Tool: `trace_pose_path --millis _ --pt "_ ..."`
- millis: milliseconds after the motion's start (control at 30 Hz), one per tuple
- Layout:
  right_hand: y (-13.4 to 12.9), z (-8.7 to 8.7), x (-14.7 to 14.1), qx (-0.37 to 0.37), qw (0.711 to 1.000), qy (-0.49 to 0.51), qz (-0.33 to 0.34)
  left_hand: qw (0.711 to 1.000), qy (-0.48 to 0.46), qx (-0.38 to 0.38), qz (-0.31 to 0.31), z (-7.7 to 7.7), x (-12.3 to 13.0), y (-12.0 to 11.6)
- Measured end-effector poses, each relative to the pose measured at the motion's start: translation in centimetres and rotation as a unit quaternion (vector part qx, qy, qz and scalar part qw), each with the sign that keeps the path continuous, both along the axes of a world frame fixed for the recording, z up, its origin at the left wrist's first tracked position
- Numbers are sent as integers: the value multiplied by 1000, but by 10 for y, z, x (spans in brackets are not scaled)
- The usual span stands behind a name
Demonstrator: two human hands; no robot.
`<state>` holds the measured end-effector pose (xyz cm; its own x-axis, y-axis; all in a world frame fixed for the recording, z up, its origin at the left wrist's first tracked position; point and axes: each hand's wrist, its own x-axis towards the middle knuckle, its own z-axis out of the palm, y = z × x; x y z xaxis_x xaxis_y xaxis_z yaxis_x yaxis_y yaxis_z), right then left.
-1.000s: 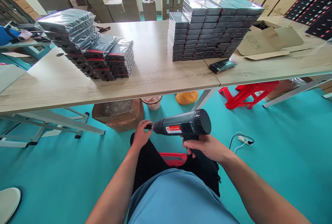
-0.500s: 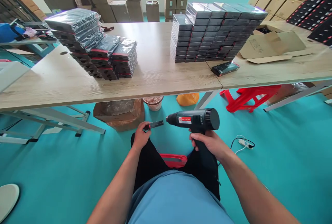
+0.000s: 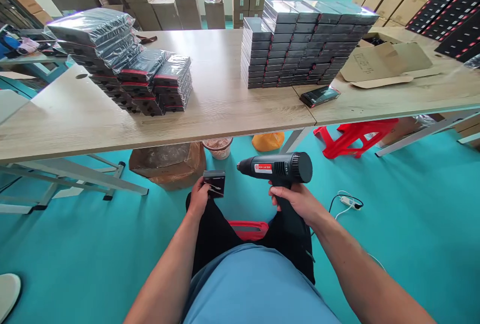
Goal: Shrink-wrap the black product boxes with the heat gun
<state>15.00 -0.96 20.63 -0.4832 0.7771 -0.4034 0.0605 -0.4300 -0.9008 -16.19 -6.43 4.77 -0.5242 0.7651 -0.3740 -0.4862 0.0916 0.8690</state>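
Observation:
A small dark box (image 3: 215, 183) is gripped at its left side by my left hand (image 3: 198, 197), above my left knee, with a broad dark face showing. My right hand (image 3: 294, 197) is wrapped round the handle of a black heat gun (image 3: 279, 167) with a red and white label. The gun's nozzle points left at the box, with a small gap between them. On the table, film-wrapped dark boxes (image 3: 129, 71) are stacked at the left, and a neat block of glossy boxes (image 3: 300, 46) stands right of the middle. One dark box (image 3: 320, 96) lies by itself near the front edge.
The wooden table (image 3: 213, 109) runs across in front of me. Below it are a carton (image 3: 168, 166), a bin (image 3: 219, 149), a yellow bag (image 3: 268, 141) and a red stool (image 3: 352, 139). A power strip (image 3: 351, 203) with cables lies right. An open carton (image 3: 386, 61) rests on the table.
The box in my left hand has turned from its narrow side to a broad face. The heat gun remains in my right hand, and the whole view has shifted slightly.

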Motion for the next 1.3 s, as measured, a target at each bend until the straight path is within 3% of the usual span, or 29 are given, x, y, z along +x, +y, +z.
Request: trace_pose_path --millis 67,200,333,400,500,667,733,833,967,1000,1033,1167,1300 --pt "2 1 -4 -13 1000 17 5 999 -38 -9 5 1 1 2" --pt "-3 5 -14 4 994 44 98 990 -136 21 31 4 4 9" --pt "-17 10 -9 0 973 8 229 975 -218 32 -21 10 4 7" --pt "-23 8 0 -11 966 -27 258 965 -255 36 -51 13 2 2" --pt "-25 -7 13 -34 970 -51 236 946 -311 34 -88 15 0 -6" --pt "-4 -39 -2 -63 997 3 54 924 -342 45 -163 11 9 -10" --pt "8 -43 -16 -56 998 7 19 930 -325 24 -173 6 14 -7" --pt "17 -33 -29 -52 997 32 48 948 -287 -32 -134 1 20 -3" --pt "15 -12 -22 -22 968 21 248 965 -256 -29 -52 2 16 -4" --pt "14 -10 -18 -7 964 1 265 964 -259 -22 -53 4 13 -6" --pt "14 -10 -15 5 968 -19 251 962 -267 -17 -62 6 10 -8" --pt "10 -18 -10 0 996 -54 78 951 -297 6 -84 13 3 -13" --pt "-7 -28 -16 -42 994 -5 104 956 -288 15 -60 15 6 -9"
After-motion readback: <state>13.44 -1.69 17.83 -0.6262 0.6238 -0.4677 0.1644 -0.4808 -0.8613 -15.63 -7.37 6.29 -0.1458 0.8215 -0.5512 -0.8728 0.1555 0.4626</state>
